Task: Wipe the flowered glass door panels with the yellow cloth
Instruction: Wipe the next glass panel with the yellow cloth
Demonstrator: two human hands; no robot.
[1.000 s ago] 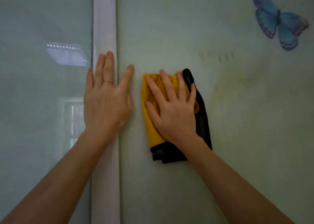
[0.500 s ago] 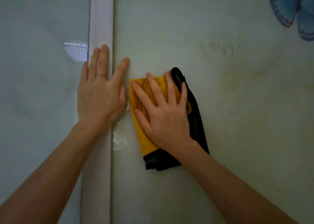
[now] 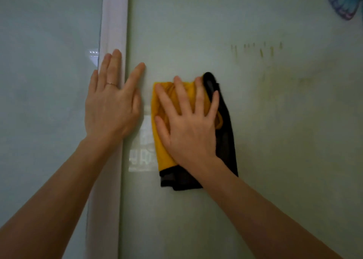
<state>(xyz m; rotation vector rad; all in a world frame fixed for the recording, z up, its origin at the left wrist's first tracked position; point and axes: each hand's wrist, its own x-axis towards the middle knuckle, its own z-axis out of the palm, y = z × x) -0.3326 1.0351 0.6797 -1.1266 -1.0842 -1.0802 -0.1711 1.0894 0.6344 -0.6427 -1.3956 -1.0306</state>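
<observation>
Though dim, smudgy glass panel [image 3: 255, 160] beside white frame [image 3: 114, 22].

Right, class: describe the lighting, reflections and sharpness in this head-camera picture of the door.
Head view: dim, flat, greenish light; a pale reflection glares on the glass panel left of the yellow cloth; a smaller glint sits left of the white frame; the butterfly decal looks soft.

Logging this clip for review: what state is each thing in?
Left hand: open, flat across the white frame strip.
Right hand: open, fingers spread, pressing the yellow cloth.
Yellow cloth: folded, flat against the right glass panel.
Right glass panel: faint yellowish marks upper right.
Butterfly sticker: on the panel, partly out of view.
</observation>
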